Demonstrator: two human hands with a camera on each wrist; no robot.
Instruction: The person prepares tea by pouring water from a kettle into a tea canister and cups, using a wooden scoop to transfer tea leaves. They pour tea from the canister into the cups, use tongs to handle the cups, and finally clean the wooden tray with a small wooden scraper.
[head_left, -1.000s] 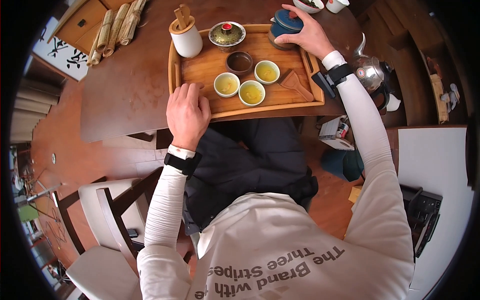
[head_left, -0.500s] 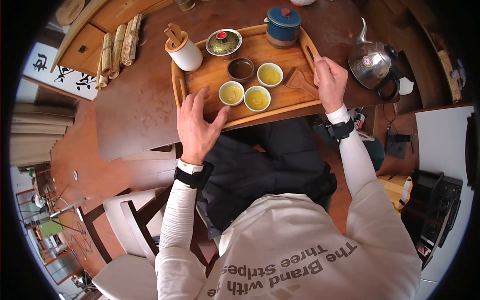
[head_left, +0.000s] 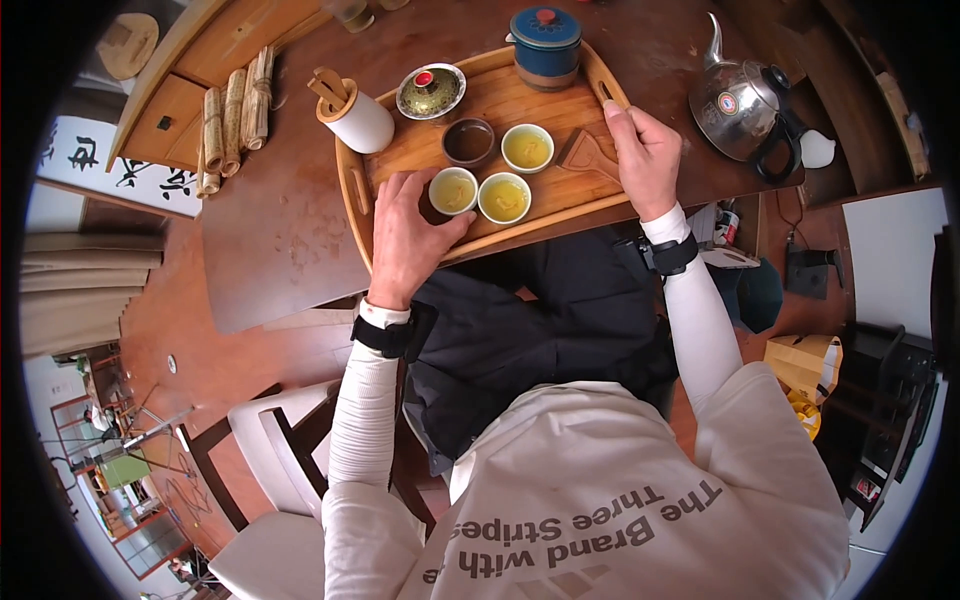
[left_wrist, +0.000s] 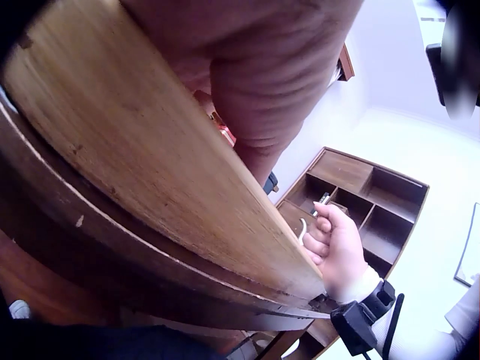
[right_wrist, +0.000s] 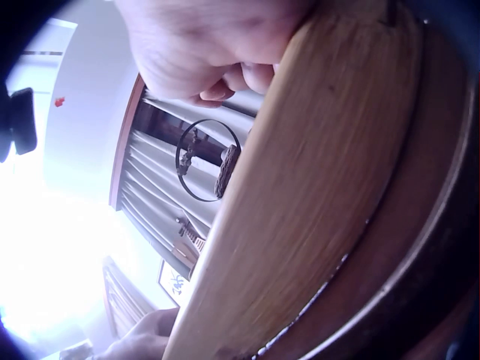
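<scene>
My right hand [head_left: 648,160] grips the right end of a wooden tray [head_left: 490,100], fingers curled at its rim in the right wrist view. At the front left corner, my left hand [head_left: 405,235] holds a small white teacup [head_left: 453,191] of pale yellow tea between fingers and thumb. Two similar teacups stand beside it, one to the right [head_left: 504,199] and one behind [head_left: 527,149]. A dark round bowl [head_left: 468,143], a lidded patterned bowl [head_left: 431,93], a blue lidded pot [head_left: 547,50] and a flat brown brush [head_left: 588,155] share the tray. The left wrist view hides the held teacup behind the tray's front wall [left_wrist: 150,150].
A white holder [head_left: 361,124] with wooden tools stands at the tray's left. Rolled bamboo slips [head_left: 236,115] lie by the wooden drawers. Right of the tray stands a steel kettle [head_left: 737,108] with a long spout. Chairs [head_left: 265,545] are behind on the left.
My right hand left the blue pot and came down to the tray's right end. My left hand reached in from the front rim, spread its fingers, then closed them about the left teacup.
</scene>
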